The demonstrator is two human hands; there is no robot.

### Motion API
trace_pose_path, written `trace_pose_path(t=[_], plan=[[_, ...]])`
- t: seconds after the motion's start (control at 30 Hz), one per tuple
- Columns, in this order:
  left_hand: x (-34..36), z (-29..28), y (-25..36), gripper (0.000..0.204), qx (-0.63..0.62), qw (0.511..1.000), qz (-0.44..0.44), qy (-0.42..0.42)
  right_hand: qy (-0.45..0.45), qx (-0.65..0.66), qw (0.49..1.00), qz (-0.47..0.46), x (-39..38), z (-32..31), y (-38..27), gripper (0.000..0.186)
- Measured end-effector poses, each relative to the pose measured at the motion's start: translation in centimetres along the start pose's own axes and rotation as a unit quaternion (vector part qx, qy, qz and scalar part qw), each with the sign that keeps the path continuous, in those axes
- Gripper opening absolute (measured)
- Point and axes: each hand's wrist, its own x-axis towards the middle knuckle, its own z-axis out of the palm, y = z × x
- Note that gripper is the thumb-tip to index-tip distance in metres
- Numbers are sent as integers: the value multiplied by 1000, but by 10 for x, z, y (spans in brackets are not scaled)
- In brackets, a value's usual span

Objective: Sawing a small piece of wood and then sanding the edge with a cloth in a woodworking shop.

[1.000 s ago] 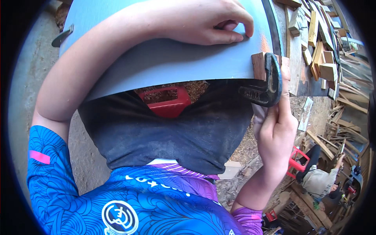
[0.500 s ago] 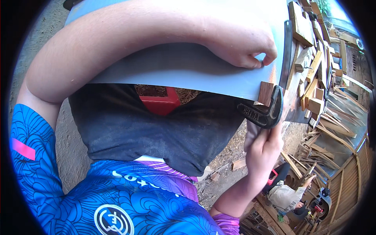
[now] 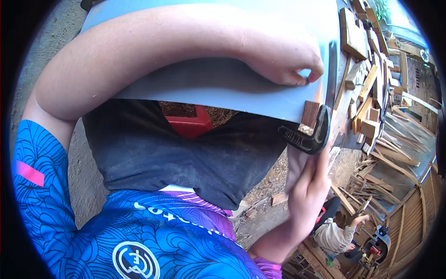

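My left forearm reaches across a grey-blue board (image 3: pixel 186 81) in front of me. At the board's right end my left hand (image 3: pixel 297 67) curls its thumb and forefinger into a pinch; whatever they hold is too small to make out. A small brown wooden block (image 3: pixel 310 113) lies on the board's near right corner, beside the curved jaw of a black bar clamp (image 3: pixel 320 132). The clamp's long bar runs away along the board's right side. From below, my right hand (image 3: pixel 309 179) grips the clamp, its fingertips hidden behind the jaw.
Wooden blocks and offcuts (image 3: pixel 364 93) are heaped to the right of the board. A red plastic stool (image 3: pixel 190 128) shows between my legs. Farther right, another person (image 3: pixel 335 237) sits among loose timber strips (image 3: pixel 402 135).
The clamp has shifted left and toward me along with my right hand, its bar's far end now nearer. My left hand keeps the same pinch, a little farther left and nearer.
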Motion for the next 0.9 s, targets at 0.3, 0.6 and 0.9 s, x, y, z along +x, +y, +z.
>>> trace_pose_path(t=[0.3,0.6,0.9], plan=[[-3,-3,1,16,-7,1000,-9,-7,6,53,998,18,21,11,5,59],[23,-17,10,17,25,998,-13,-51,4,57,997,50,-45,-12,3,58],[6,-21,15,18,8,997,-23,-72,23,90,995,30,-31,7,8,75]])
